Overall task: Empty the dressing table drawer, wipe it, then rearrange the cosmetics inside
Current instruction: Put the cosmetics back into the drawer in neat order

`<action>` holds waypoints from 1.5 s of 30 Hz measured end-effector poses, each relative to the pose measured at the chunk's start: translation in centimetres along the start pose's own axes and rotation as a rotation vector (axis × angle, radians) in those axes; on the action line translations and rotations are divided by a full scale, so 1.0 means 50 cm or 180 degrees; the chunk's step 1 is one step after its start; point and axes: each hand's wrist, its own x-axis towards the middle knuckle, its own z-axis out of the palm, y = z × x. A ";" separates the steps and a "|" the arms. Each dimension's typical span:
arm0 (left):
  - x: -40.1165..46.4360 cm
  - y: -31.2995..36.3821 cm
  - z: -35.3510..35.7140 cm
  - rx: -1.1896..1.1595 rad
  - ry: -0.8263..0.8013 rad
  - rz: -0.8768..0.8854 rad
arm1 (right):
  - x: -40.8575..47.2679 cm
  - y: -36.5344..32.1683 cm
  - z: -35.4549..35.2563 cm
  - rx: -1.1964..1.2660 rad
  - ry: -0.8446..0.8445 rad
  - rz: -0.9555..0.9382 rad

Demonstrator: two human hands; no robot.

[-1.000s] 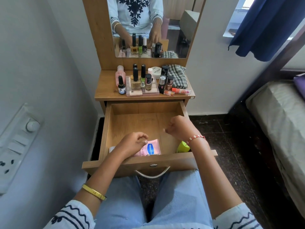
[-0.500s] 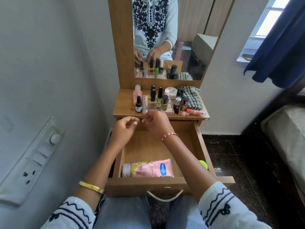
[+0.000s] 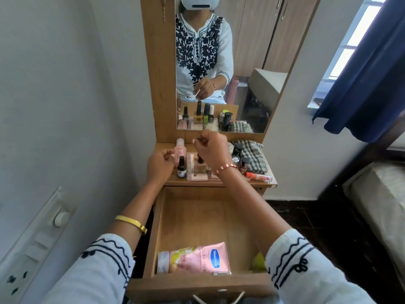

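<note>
In drawer (image 3: 197, 218) below me, pulled fully out: pink lotion tube (image 3: 195, 258) flat against front wall, green item (image 3: 258, 261) at right corner, rest bare wood, so emptying nearly done by my guess. Bottles, tray, checked cloth (image 3: 252, 155) parked on shelf above. My right hand (image 3: 211, 150) raised, fingers curled, seemingly pinching small thin thing; cannot tell what. My left hand (image 3: 160, 164) loosely curled, apparently holding nothing

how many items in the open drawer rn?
2. A pink lotion tube lies along the front wall of the drawer; a yellow-green item sits in the front right corner, partly hidden by the right sleeve, which may cover more.
</note>
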 end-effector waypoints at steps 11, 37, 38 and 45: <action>0.088 0.029 0.036 0.0589 -0.0626 -0.0527 | 0.090 0.077 -0.051 0.0103 0.0137 0.0303; 0.104 0.040 0.018 -0.0355 -0.0502 -0.0259 | 0.223 0.169 -0.038 -0.2149 -0.2077 0.0765; 0.104 0.039 0.018 -0.0360 -0.0503 -0.0247 | 0.223 0.174 -0.039 -0.2185 -0.2015 0.0757; 0.101 0.041 0.017 -0.0370 -0.0609 -0.0119 | 0.227 0.190 -0.036 -0.2081 -0.1777 0.0956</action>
